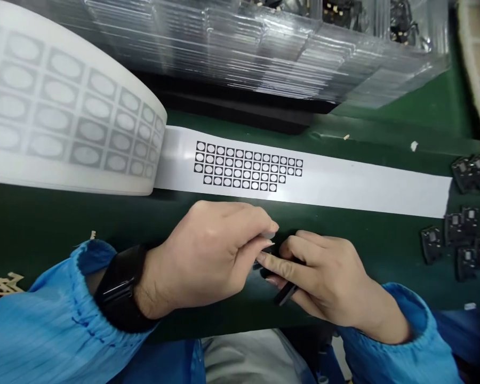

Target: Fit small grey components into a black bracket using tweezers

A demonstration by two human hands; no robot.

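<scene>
My left hand (212,250) and my right hand (324,277) meet at the front of the green table (40,224). Both are closed round a small black part (269,250) pinched between the fingertips. The right hand also holds a thin dark tool (286,293) that sticks out below its fingers. Just behind the hands lies a white label strip (344,184) printed with a block of black squares with white ovals (246,166). The strip unrolls from a big roll (64,112) at the left. I wear blue sleeves and a black wristband on the left wrist.
Several small black parts (460,234) lie loose at the right. Stacks of clear plastic trays (264,48) stand along the back. Pale scraps (0,285) lie at the left edge. A white tray's rim (478,64) shows at the top right.
</scene>
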